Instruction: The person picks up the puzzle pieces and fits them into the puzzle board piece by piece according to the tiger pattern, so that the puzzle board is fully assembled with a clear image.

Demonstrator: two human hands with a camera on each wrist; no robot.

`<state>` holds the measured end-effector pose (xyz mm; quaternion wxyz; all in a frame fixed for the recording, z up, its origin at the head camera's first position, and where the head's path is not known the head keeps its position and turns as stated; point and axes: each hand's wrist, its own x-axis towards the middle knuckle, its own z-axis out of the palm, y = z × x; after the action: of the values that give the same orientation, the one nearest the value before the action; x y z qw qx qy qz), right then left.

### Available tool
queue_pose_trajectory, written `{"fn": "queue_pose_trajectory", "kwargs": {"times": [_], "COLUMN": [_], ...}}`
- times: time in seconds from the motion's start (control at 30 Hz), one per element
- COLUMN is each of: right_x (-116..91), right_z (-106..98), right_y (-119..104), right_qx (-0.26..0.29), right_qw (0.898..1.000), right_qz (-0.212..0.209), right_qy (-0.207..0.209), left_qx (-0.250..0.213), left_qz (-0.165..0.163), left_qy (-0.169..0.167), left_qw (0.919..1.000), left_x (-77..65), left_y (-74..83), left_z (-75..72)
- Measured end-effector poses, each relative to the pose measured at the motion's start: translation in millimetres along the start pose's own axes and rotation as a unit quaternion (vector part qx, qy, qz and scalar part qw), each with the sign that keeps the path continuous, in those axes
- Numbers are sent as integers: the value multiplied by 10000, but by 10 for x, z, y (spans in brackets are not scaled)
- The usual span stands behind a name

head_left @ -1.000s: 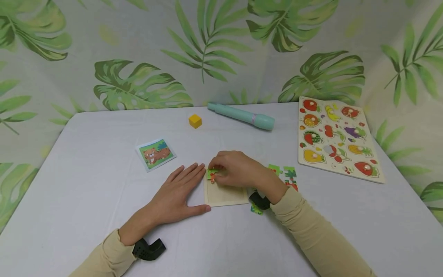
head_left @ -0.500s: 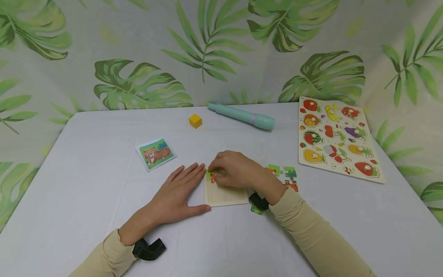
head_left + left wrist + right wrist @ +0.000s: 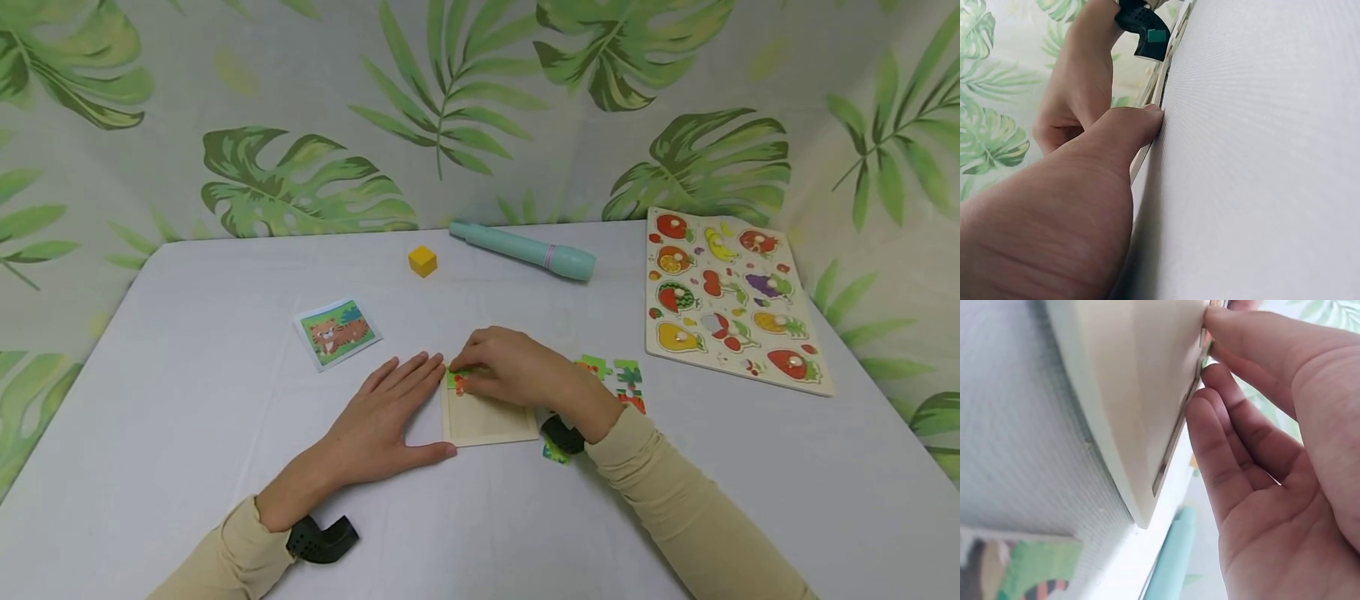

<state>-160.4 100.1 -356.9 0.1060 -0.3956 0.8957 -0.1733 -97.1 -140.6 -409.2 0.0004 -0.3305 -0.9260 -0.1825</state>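
Observation:
A small square wooden puzzle tray [image 3: 491,427] lies on the white table in the head view. My left hand [image 3: 378,429] is spread flat beside it, its fingertips and thumb by the left edge. Over the tray's upper part, my right hand [image 3: 517,367] pinches a green and red jigsaw piece [image 3: 457,383] at the upper left corner; the fingers hide part of it. In the right wrist view, thumb and forefinger meet at the far end of the tray [image 3: 1110,394], with the other fingers loosely bent. Several loose jigsaw pieces [image 3: 629,375] lie right of the tray, partly behind the right wrist.
A picture card with a striped animal [image 3: 341,333] lies left of the tray. Farther back are a yellow cube [image 3: 423,262] and a mint-green tube [image 3: 525,250]. A fruit peg puzzle board [image 3: 731,304] lies at the right. A leaf-print cloth [image 3: 480,108] hangs behind the table.
My right fingers have shifted very slightly at the tray's upper left corner, still at the jigsaw piece. My left hand stays put.

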Motion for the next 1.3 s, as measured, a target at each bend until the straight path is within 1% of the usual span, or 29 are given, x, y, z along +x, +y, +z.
{"fn": "queue_pose_trajectory", "kwargs": {"times": [0.17, 0.27, 0.33, 0.5, 0.73, 0.97, 1.3], "right_x": [-18, -43, -66, -134, -217, -293, -405], "right_z": [-13, -38, -64, -146, -277, -365, -465], "right_y": [-7, -17, -25, -39, -83, -142, -185], "right_qx": [46, 46, 23, 113, 281, 417, 442], "right_qw": [9997, 9994, 9994, 9996, 9995, 9985, 9975], "right_qz": [67, 26, -51, -142, -90, -306, -422], "right_qy": [-220, -344, -354, -205, -66, 186, 362], "left_qx": [-8, -13, -12, -22, -47, -82, -73], "left_qz": [-6, 3, 10, 7, -30, -15, -27], "left_qy": [2, 16, 27, 17, -4, 7, -1], "left_qw": [10000, 10000, 10000, 10000, 10000, 10000, 10000], "left_x": [-7, -11, -11, -9, -6, -8, -11], "left_y": [-3, -3, -2, 0, 2, 0, -2], "left_z": [3, 4, 5, 6, 4, 4, -3]}}
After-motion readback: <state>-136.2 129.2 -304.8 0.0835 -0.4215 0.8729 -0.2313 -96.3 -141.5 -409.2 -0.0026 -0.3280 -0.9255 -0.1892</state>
